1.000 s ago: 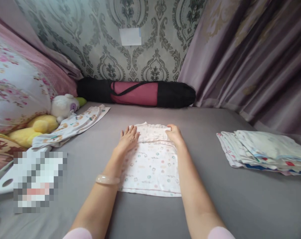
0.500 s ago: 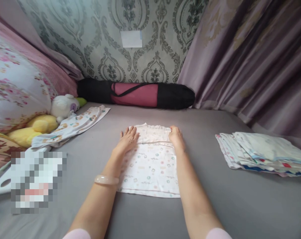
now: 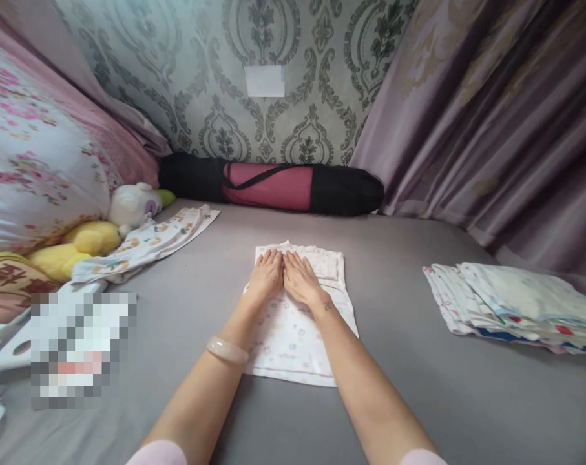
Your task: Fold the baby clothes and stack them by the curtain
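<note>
A white cloth garment point(image 3: 283, 342) with small pale prints lies on the grey sheet, its far part folded over toward me. My left hand point(image 3: 267, 274) rests flat on the folded part, fingers pointing away. Beside it, my right hand point(image 3: 300, 278) also lies flat on the fabric, the two hands meeting near the middle. Neither hand grips anything. The cloth under both palms is hidden. A pale bangle point(image 3: 227, 350) circles my left wrist.
To the right lies a stack of folded clothes point(image 3: 520, 300). At left are a printed garment point(image 3: 150, 245), a yellow plush toy point(image 3: 77, 248), a white plush toy point(image 3: 132, 206) and a blurred-out item point(image 3: 82, 355). A black and red long bag point(image 3: 268, 186) lies along the wall.
My right hand has let go of the garment's far right corner and moved left onto the fold. My left hand has slid slightly inward. The view has shifted a little.
</note>
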